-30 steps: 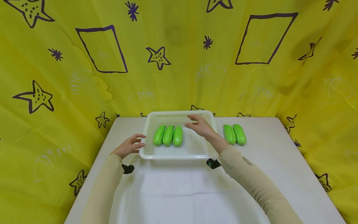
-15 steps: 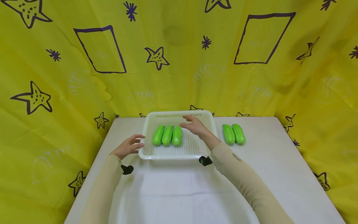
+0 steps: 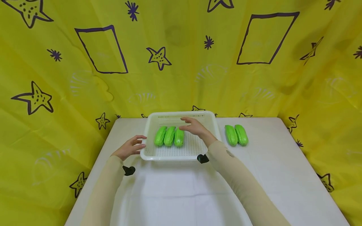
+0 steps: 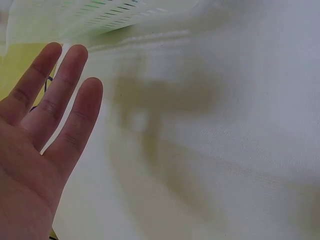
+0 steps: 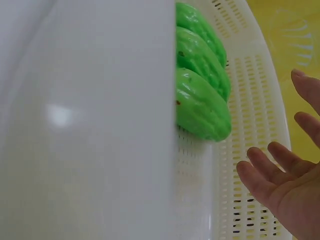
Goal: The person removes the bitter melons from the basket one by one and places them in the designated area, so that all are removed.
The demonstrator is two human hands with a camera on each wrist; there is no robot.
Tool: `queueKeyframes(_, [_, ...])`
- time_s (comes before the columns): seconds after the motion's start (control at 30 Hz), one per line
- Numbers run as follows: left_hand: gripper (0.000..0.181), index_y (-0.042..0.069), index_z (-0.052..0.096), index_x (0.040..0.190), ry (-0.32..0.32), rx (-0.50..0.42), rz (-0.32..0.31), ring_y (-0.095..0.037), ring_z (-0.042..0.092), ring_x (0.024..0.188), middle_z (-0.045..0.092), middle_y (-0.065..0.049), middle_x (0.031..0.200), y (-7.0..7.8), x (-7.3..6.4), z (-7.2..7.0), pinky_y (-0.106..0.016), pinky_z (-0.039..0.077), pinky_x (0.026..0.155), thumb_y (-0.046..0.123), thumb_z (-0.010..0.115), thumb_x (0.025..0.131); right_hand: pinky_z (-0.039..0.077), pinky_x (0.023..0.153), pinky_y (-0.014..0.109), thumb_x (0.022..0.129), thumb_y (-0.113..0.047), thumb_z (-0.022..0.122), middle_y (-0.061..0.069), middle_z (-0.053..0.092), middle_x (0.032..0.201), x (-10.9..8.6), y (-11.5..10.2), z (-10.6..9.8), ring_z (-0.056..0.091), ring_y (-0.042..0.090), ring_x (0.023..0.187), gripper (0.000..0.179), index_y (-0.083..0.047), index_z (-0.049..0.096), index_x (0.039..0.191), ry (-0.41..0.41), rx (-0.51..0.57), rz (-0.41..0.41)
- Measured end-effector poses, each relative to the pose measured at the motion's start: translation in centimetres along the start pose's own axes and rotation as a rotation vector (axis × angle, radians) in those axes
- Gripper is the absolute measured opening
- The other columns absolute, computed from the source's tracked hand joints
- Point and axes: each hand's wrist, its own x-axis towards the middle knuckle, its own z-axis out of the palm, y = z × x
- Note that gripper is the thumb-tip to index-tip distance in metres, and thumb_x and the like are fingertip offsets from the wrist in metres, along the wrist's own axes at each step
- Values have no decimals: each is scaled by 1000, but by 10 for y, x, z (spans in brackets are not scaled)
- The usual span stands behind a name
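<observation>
A white perforated plastic basket (image 3: 176,158) sits at the back of the table, and three glossy green, ridged bitter melons (image 3: 169,137) lie side by side in its left half. At the basket's left wall is my left hand (image 3: 128,148), its fingers spread at the rim; whether they touch it I cannot tell. Nothing is in that palm (image 4: 30,165) in the left wrist view. My right hand (image 3: 195,127) hovers over the basket with loosely bent fingers, holding nothing. Its fingertips overlap the top of the rightmost melon in the head view, while the right wrist view shows them apart from the melons (image 5: 202,105).
Two more green bitter melons (image 3: 236,135) lie together on the white table (image 3: 181,191), right of the basket. A yellow curtain (image 3: 181,88) with dark starfish drawings surrounds the table at the back and sides. Dark wrist-camera mounts (image 3: 129,170) hang below the wrists.
My right hand has drifted left over the basket, from its right half towards the rightmost melon inside. The left hand, the basket and the melons stay as they were.
</observation>
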Motion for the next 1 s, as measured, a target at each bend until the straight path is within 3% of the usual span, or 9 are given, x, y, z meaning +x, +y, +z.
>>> queueKeyframes(0.4, [51, 18, 42, 141, -1, -8, -8, -39, 44, 130, 33, -19, 152, -1, 2, 1, -49, 48, 99, 31, 63, 96, 42, 103, 52, 95, -24, 65, 20, 43, 148, 11, 3, -2, 39, 40, 135, 57, -2, 45, 144, -43, -147, -63])
queueKeyframes(1.0, [48, 16, 42, 141, -6, -12, 13, -41, 44, 129, 34, -21, 151, 1, 0, 1, -49, 48, 99, 26, 61, 98, 39, 106, 54, 95, -31, 64, 20, 43, 147, 22, 1, -8, 39, 39, 135, 56, -9, 48, 144, -7, -157, 10])
